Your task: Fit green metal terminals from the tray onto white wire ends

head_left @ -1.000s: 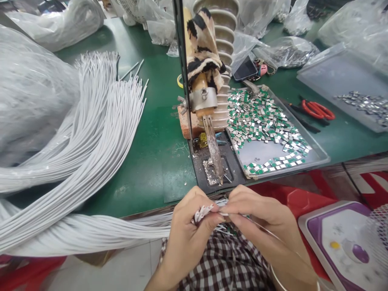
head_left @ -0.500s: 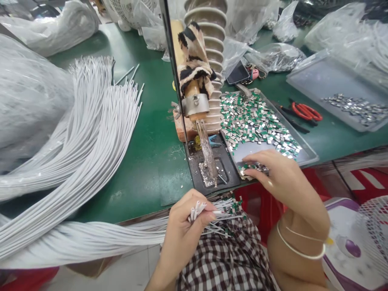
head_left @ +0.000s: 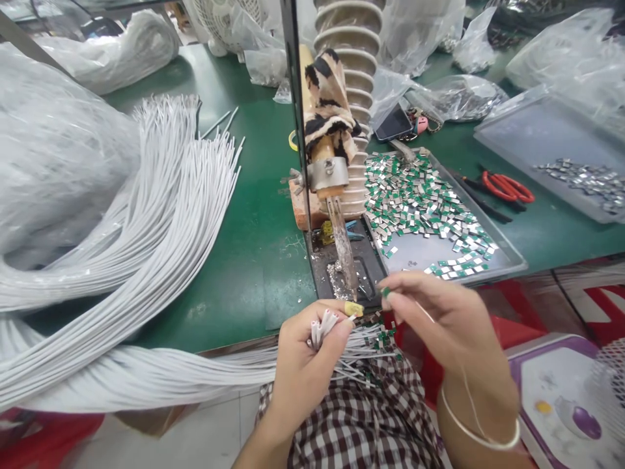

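Observation:
My left hand point(head_left: 307, 365) is closed round a small bunch of white cables point(head_left: 322, 327), one cable end pinched forward between thumb and a yellow-wrapped fingertip. Just above that end is the tip of a soldering iron point(head_left: 346, 254), clamped on a stand and pointing down. My right hand point(head_left: 439, 312) pinches a small green circuit board point(head_left: 385, 292), a short way right of the cable end. Behind it lies a tray point(head_left: 415, 257) holding many green and silver boards point(head_left: 415, 195). Cables with green boards on their ends point(head_left: 375, 345) lie across the checked cloth on my lap.
Long bundles of white cables point(head_left: 185, 215) cover the table's left side. A black solder-specked holder point(head_left: 322, 267) lies under the iron. Red-handled pliers point(head_left: 508, 185), a phone point(head_left: 393, 122) and a clear bin with metal parts point(head_left: 586, 182) are to the right. A ribbed hose point(head_left: 349, 32) rises behind the iron.
My right hand has left the tray's near edge and moved left and slightly down, now with a green board in its fingers. My left hand has brought the cable end forward near the iron tip.

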Demonstrator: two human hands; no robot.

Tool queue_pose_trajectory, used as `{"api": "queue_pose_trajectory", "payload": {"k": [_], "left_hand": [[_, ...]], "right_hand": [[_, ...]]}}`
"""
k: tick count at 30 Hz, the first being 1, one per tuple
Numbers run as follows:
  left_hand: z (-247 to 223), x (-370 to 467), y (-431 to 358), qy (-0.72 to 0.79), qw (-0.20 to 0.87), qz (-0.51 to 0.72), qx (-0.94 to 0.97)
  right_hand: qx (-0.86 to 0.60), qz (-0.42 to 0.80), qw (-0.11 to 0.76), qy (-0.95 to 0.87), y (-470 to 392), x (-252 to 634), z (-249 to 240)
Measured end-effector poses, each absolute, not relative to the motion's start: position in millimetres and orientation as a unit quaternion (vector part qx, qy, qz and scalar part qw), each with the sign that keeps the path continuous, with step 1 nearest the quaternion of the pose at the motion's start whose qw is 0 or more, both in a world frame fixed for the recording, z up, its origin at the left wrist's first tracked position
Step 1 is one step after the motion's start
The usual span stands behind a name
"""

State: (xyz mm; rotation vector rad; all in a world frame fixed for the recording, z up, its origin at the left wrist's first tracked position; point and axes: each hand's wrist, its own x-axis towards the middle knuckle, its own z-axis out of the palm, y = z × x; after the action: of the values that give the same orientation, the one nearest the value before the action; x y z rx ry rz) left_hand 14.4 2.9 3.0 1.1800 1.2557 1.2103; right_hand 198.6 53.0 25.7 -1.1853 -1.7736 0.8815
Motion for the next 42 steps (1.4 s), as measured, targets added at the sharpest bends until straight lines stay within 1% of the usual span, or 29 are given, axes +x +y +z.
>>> {"api": "queue_pose_trajectory", "payload": {"k": [2,6,10,15,17,20,24,26,30,37,42], "left_hand": [[6,17,5,0.516,0.486,0.516,0.481],[11,21,8,0.52,0.464,0.537,0.475],[13,22,10,0.524,0.467,0.531,0.475],[16,19,13,0.522,0.462,0.525,0.488],[17,18,13,0.523,0.463,0.519,0.493],[19,16,14,0.529,0.464,0.514,0.49],[23,15,16,0.53,0.454,0.524,0.489],[25,15,17,0.528,0.454,0.528,0.487],[29,16,19,0.527,0.459,0.535,0.476],[27,15,18,0.508,0.473,0.552,0.461],[23,12,13,0.507,0.488,0.539,0.463]], "right_hand": [[-0.446,0.324,0.426,-0.717,40,183,26],[-0.453,0.29,0.464,-0.704,30,167,21],[-0.45,0.3,0.474,-0.695,30,168,18],[-0.451,0.301,0.461,-0.703,28,168,16],[-0.468,0.276,0.463,-0.701,25,167,15],[-0.511,0.201,0.5,-0.67,19,165,13],[-0.466,0.147,0.544,-0.682,17,165,13],[-0.444,0.134,0.546,-0.697,18,164,15],[-0.453,0.104,0.552,-0.692,23,157,23],[-0.456,0.104,0.559,-0.685,23,153,31],[-0.44,0.169,0.545,-0.693,19,160,24]]}}
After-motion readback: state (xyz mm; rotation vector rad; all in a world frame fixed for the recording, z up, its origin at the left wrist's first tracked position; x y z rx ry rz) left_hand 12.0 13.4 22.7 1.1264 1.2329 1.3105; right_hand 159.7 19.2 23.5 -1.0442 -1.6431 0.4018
